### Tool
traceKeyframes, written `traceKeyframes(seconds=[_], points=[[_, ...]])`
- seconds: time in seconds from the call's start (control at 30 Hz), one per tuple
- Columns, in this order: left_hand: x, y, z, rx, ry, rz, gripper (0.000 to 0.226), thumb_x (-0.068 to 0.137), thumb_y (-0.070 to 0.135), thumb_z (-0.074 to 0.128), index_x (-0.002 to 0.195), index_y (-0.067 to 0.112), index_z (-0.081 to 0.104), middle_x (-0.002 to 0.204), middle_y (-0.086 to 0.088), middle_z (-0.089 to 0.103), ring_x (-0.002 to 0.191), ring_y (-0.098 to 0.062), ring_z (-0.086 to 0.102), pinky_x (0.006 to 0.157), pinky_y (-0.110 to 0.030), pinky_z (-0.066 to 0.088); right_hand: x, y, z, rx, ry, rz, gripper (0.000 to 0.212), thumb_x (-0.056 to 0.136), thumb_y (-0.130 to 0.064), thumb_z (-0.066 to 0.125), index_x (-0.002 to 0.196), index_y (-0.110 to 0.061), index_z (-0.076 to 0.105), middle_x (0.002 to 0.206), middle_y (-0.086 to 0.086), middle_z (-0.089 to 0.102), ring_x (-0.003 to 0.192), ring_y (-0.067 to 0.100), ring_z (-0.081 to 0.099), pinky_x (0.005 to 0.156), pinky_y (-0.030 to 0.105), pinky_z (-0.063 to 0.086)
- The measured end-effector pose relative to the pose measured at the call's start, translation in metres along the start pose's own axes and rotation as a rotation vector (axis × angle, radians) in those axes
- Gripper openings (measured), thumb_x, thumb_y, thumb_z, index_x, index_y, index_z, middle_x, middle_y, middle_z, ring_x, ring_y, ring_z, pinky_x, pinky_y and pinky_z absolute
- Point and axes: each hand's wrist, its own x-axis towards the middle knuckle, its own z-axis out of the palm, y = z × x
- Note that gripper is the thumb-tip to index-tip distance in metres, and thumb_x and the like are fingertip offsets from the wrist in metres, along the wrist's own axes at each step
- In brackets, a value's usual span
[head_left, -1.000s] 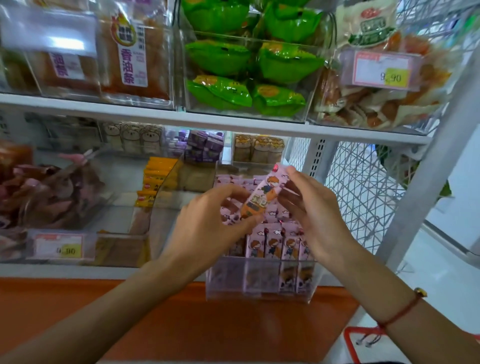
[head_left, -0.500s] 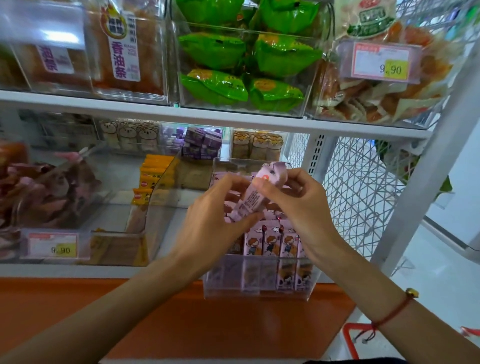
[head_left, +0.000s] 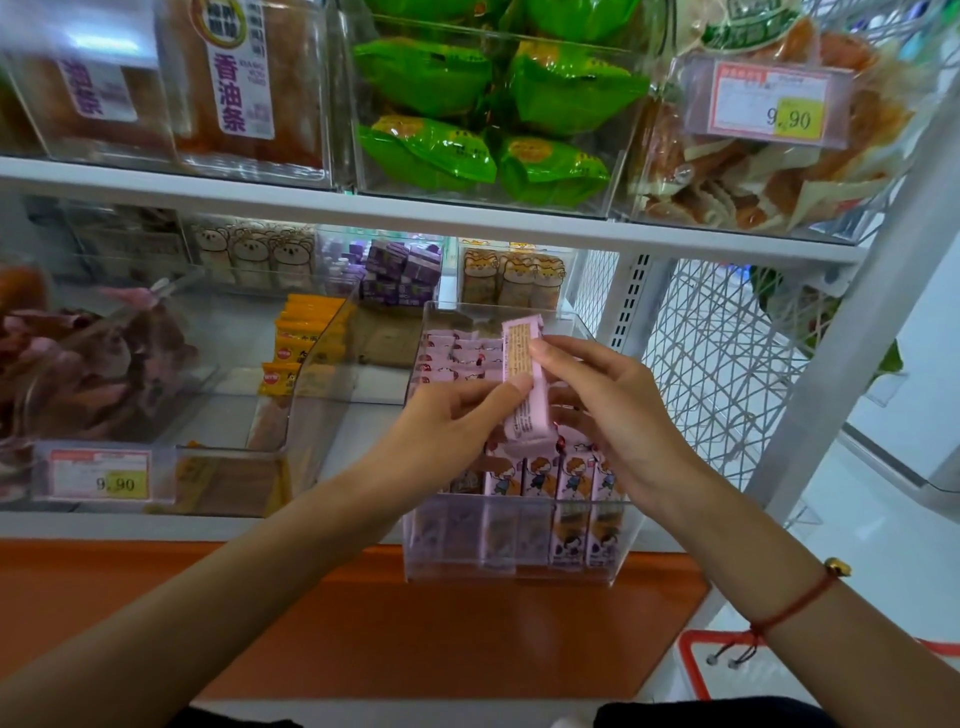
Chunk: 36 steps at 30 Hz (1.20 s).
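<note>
Two hands: both on one pink snack pack (head_left: 524, 379), close together, with the pack between them.
Left hand (head_left: 441, 441): thumb tip pressed on the pack's front face near mid-height, other fingers curled behind the lower half. Pinch grip.
Right hand (head_left: 618, 415): thumb against the pack's upper right edge, fingers curled behind it. Also gripping.
Pack pose: near upright, top leaning slightly left, tan printed panel facing the camera.
Pack location: held in the air above the clear bin (head_left: 509, 566), over its front rows and not touching them.
Bin: on the lower shelf at the right end, with its front wall over the orange ledge (head_left: 363, 623). It holds rows of matching pink packs standing upright, cartoon print facing out.
Left neighbour: another clear bin with orange packs (head_left: 296, 353) stacked at its back.
Behind: purple boxes (head_left: 402, 275), deeper on the same shelf.
Upper shelf: green packs (head_left: 431, 78) in a clear bin directly above; a price tag (head_left: 769, 104) reading 9.90 on the bin to the right.
Right side: white wire mesh panel (head_left: 717, 364), just beside the bin.
Right wrist: red cord bracelet (head_left: 795, 608).
</note>
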Motion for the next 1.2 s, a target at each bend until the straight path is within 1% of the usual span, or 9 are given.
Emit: traceKeyframes(seconds=[0.07, 0.17, 0.27, 0.5, 0.7, 0.8, 0.93, 1.1, 1.2], points=[[0.000, 0.000, -0.001, 0.002, -0.009, 0.006, 0.026, 0.091, 0.038, 0.052, 0.104, 0.023, 0.069, 0.072, 0.011, 0.068, 0.068, -0.003, 0.067, 0.064, -0.015, 0.054, 0.000, -0.001, 0.000, 0.003, -0.024, -0.016, 0.031, 0.084, -0.029, 0.068, 0.114, -0.023, 0.066, 0.096, 0.002, 0.074, 0.083, 0.014, 0.071, 0.069, 0.022, 0.053], [-0.001, 0.003, -0.007, 0.053, -0.003, 0.075, 0.025, 0.094, 0.026, 0.052, 0.117, 0.032, 0.060, 0.096, 0.013, 0.070, 0.085, -0.001, 0.068, 0.066, -0.010, 0.052, 0.000, -0.002, -0.001, -0.028, -0.089, -0.088, 0.039, 0.085, -0.025, 0.067, 0.123, -0.029, 0.059, 0.097, -0.004, 0.072, 0.088, 0.010, 0.070, 0.070, 0.020, 0.054], [-0.001, 0.004, -0.016, 0.222, 0.091, 0.210, 0.039, 0.089, 0.018, 0.060, 0.126, 0.027, 0.054, 0.112, 0.014, 0.063, 0.102, 0.004, 0.060, 0.076, -0.005, 0.048, -0.002, -0.003, -0.005, -0.098, -0.189, -0.209, 0.039, 0.084, -0.015, 0.068, 0.116, -0.036, 0.057, 0.104, -0.007, 0.070, 0.100, 0.011, 0.066, 0.082, 0.024, 0.054], [0.000, -0.001, -0.017, 0.247, 0.116, 0.292, 0.038, 0.087, 0.013, 0.063, 0.119, 0.030, 0.052, 0.112, 0.016, 0.062, 0.103, 0.007, 0.058, 0.084, -0.006, 0.045, -0.003, -0.001, -0.005, -0.135, -0.234, -0.285, 0.041, 0.084, -0.011, 0.067, 0.114, -0.036, 0.055, 0.111, -0.003, 0.068, 0.107, 0.016, 0.064, 0.093, 0.037, 0.051], [-0.004, 0.004, -0.014, 0.426, 0.299, 0.383, 0.034, 0.084, 0.024, 0.068, 0.111, 0.036, 0.053, 0.106, 0.017, 0.060, 0.095, 0.003, 0.057, 0.075, -0.003, 0.043, -0.010, -0.008, 0.009, -0.126, -0.079, -0.212, 0.056, 0.062, -0.055, 0.067, 0.110, -0.029, 0.053, 0.108, -0.004, 0.066, 0.085, 0.004, 0.068, 0.063, 0.015, 0.053], [-0.008, 0.006, -0.013, 0.629, 0.331, 0.447, 0.039, 0.076, 0.032, 0.070, 0.112, 0.034, 0.055, 0.105, 0.014, 0.056, 0.095, 0.000, 0.052, 0.078, -0.004, 0.040, -0.011, -0.009, 0.012, -0.164, -0.031, -0.210, 0.039, 0.076, -0.043, 0.069, 0.100, -0.014, 0.059, 0.092, 0.002, 0.069, 0.072, 0.004, 0.069, 0.055, 0.015, 0.052], [-0.010, 0.008, -0.013, 0.598, 0.202, 0.337, 0.061, 0.077, 0.061, 0.051, 0.130, 0.031, 0.048, 0.126, 0.017, 0.048, 0.115, 0.000, 0.046, 0.093, -0.019, 0.039, -0.004, -0.008, 0.002, -0.095, -0.070, -0.102, 0.024, 0.081, -0.021, 0.070, 0.099, -0.009, 0.059, 0.091, 0.009, 0.071, 0.083, 0.019, 0.071, 0.067, 0.026, 0.058], [-0.008, 0.009, -0.014, 0.525, 0.158, 0.294, 0.043, 0.087, 0.040, 0.057, 0.129, 0.030, 0.050, 0.107, 0.021, 0.062, 0.096, 0.007, 0.058, 0.078, -0.013, 0.047, -0.004, -0.005, -0.001, 0.087, -0.109, -0.053, 0.055, 0.071, -0.015, 0.076, 0.121, -0.009, 0.052, 0.108, 0.013, 0.068, 0.100, 0.024, 0.067, 0.082, 0.033, 0.055], [-0.008, 0.006, -0.015, 0.467, 0.259, 0.305, 0.040, 0.080, 0.035, 0.070, 0.117, 0.031, 0.054, 0.106, 0.019, 0.063, 0.097, 0.008, 0.058, 0.081, -0.013, 0.050, -0.007, -0.002, 0.003, 0.067, -0.086, -0.085, 0.051, 0.069, -0.027, 0.075, 0.116, -0.019, 0.057, 0.110, 0.006, 0.068, 0.104, 0.019, 0.065, 0.091, 0.037, 0.053]])
